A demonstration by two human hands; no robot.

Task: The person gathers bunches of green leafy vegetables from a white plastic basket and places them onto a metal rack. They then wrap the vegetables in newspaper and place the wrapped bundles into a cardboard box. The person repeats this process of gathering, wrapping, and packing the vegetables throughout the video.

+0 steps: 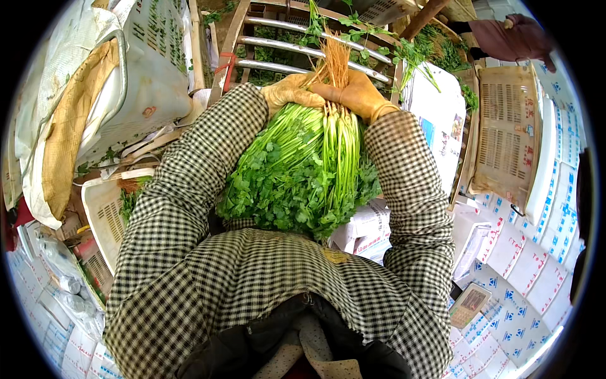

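Note:
A large bunch of leafy green herbs, cilantro or a similar plant (303,170), hangs leaves-down before my chest, its pale stems upward and its brown roots (336,57) at the top. My left hand (293,92), in a yellowish rubber glove, grips the bunch just below the roots from the left. From the right, my right hand (357,94), gloved alike, closes around the same root end, its thumb meeting the left hand. Behind the roots runs a rack of metal bars (284,44) with loose green sprigs (412,59) lying over its right part.
White plastic crates stand at the left (156,71) and lower left (102,213). Newspaper sheets (438,109) lie right of the rack, beside a beige slotted crate (506,137). A scale-like device with a keypad (469,305) is at lower right. Another person (516,38) is at upper right.

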